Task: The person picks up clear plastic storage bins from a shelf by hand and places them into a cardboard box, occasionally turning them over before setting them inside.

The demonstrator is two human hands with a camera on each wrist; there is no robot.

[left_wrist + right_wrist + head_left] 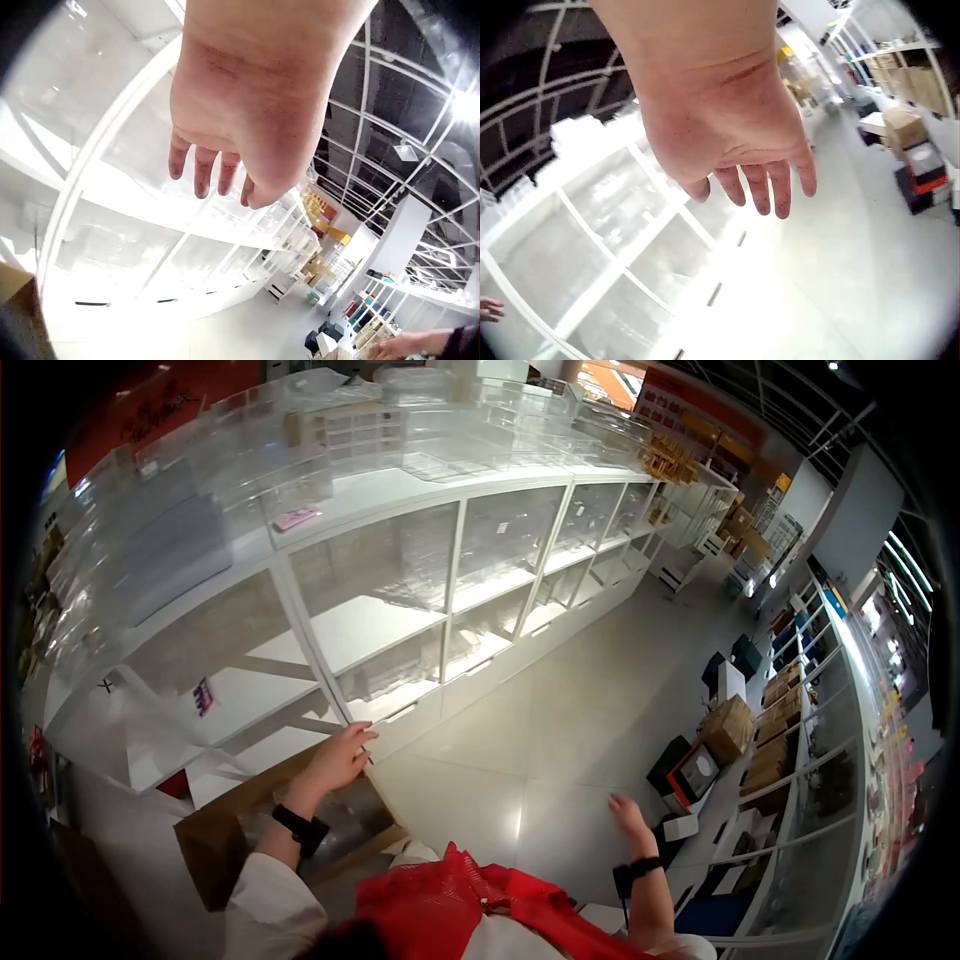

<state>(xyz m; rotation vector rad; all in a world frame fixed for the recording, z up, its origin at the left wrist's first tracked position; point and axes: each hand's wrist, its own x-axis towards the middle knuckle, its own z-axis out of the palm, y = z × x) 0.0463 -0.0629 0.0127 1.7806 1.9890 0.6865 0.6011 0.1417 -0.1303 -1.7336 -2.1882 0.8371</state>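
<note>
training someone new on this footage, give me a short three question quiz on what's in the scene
1. True or false: the right hand is gripping a cardboard box.
2. In the head view, which is over the open brown box?
a) the right hand
b) the left hand
c) neither hand
3. Fill in the colour: the band on the left wrist is ____.

Key: 1 false; 2 b; 3 black.

Carton contents [350,824] blurred; partly hidden
</note>
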